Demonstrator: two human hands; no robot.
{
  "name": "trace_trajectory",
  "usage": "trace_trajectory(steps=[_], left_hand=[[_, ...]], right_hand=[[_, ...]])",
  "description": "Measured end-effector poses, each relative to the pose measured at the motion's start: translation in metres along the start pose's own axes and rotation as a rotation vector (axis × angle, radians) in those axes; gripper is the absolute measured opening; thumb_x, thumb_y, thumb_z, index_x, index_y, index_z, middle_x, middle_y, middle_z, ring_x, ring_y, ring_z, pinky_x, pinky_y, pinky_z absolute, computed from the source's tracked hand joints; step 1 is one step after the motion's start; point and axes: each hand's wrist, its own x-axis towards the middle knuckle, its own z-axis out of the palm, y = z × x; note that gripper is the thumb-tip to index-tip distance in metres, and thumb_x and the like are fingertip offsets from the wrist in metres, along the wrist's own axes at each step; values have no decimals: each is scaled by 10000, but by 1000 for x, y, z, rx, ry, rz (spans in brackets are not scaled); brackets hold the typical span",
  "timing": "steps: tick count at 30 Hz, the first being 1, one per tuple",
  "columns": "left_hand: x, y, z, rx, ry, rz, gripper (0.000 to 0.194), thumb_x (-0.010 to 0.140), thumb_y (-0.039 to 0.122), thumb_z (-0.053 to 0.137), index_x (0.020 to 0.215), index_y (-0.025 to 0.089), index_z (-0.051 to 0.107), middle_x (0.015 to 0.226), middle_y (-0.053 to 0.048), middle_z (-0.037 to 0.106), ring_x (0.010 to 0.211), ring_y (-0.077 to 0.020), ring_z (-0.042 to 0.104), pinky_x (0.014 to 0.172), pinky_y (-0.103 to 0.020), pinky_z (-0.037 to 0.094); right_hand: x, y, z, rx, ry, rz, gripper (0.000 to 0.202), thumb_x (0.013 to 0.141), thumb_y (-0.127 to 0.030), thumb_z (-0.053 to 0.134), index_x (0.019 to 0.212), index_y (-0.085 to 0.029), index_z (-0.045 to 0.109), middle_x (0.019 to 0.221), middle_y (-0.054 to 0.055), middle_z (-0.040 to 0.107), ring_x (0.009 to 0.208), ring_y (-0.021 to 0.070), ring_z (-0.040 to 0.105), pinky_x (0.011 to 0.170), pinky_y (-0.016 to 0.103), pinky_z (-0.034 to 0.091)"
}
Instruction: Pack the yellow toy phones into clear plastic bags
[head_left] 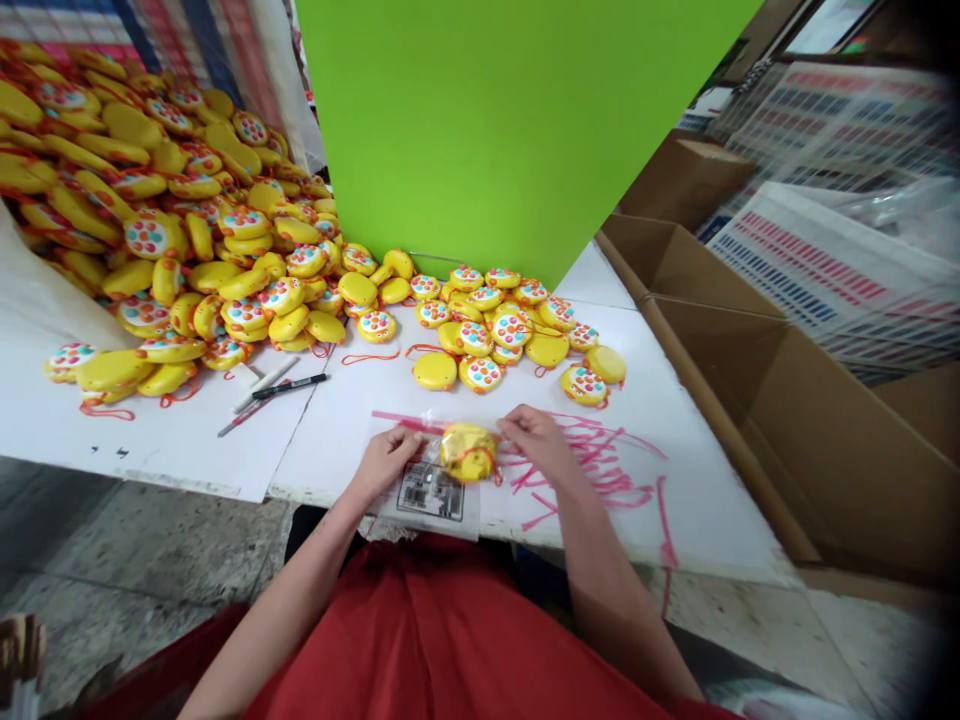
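Observation:
A yellow toy (469, 452) with an orange cord lies in a clear plastic bag between my two hands, over the white table near its front edge. My left hand (388, 462) pinches the bag at the toy's left side. On the other side, my right hand (534, 436) has its fingers pressed together at the bag's right edge. Under the left hand is a stack of clear bags with a black printed label (431, 492). Pink strips (611, 480) are scattered to the right of the toy.
A large heap of yellow toys (150, 235) fills the left, with more along a green panel (510, 130). Pens (289, 387) lie left of centre. Open cardboard boxes (750, 370) and white printed crates (810, 260) stand at the right.

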Motion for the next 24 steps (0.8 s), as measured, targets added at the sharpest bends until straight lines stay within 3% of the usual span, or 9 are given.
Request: trace_trajectory(steps=[2, 4, 6, 8, 11, 14, 18, 20, 24], left_hand=[[-1, -2, 4, 144, 18, 66, 308, 837, 455, 520, 711, 176, 557, 674, 5, 586, 648, -139, 541, 632, -252, 429], [-1, -3, 10, 339, 26, 163, 215, 842, 372, 539, 739, 184, 555, 720, 1, 589, 672, -141, 535, 647, -255, 425], [-2, -4, 17, 550, 19, 265, 109, 833, 296, 571, 824, 188, 575, 840, -24, 607, 779, -166, 550, 708, -276, 438], [-2, -4, 26, 758, 19, 337, 115, 835, 267, 587, 918, 189, 581, 969, -57, 598, 903, -203, 544, 769, -310, 447], [0, -3, 37, 990, 24, 356, 144, 863, 280, 568, 971, 184, 573, 1036, -86, 570, 960, -234, 530, 788, -346, 455], [1, 0, 41, 1103, 0, 343, 154, 869, 290, 568, 976, 179, 575, 1003, -91, 568, 931, -239, 539, 771, -356, 456], [0, 2, 41, 1177, -5, 340, 165, 867, 308, 579, 976, 185, 589, 976, -89, 572, 914, -237, 537, 753, -354, 444], [-1, 2, 40, 1203, 7, 345, 168, 864, 320, 583, 966, 187, 599, 969, -94, 570, 911, -242, 528, 745, -359, 434], [3, 3, 41, 1233, 34, 391, 184, 833, 330, 625, 934, 177, 607, 1009, -105, 565, 964, -271, 493, 800, -400, 408]], right_hand=[[1, 1, -33, -19, 277, 6, 262, 746, -449, 615, 733, -189, 584, 535, -24, 566, 478, 133, 521, 480, 258, 428], [5, 5, -68, -34, 705, -61, 267, 758, -444, 600, 770, -177, 594, 554, -12, 579, 479, 141, 543, 502, 279, 469], [11, 9, -97, -2, 1089, -186, 285, 800, -421, 533, 908, -163, 589, 730, 32, 645, 561, 154, 608, 566, 307, 523], [21, 16, -116, -13, 1242, -290, 360, 824, -392, 475, 1089, -157, 541, 977, 94, 655, 748, 178, 665, 679, 341, 555], [41, 33, -121, -248, 1068, -275, 455, 811, -389, 489, 1188, -137, 522, 1148, 153, 604, 1000, 233, 617, 829, 398, 524], [64, 54, -109, -535, 804, -50, 502, 791, -420, 526, 1198, -126, 547, 1182, 188, 583, 1115, 306, 533, 951, 500, 426], [88, 73, -83, -679, 588, 252, 565, 751, -488, 588, 1244, -222, 520, 1338, 186, 458, 1247, 386, 382, 987, 619, 298], [91, 74, -66, -724, 532, 228, 560, 711, -481, 643, 1202, -232, 543, 1340, 174, 435, 1247, 391, 366, 986, 610, 292], [78, 55, -23, -790, 393, -72, 505, 689, -340, 684, 1147, -173, 554, 1145, 158, 526, 1087, 328, 490, 949, 502, 384]])
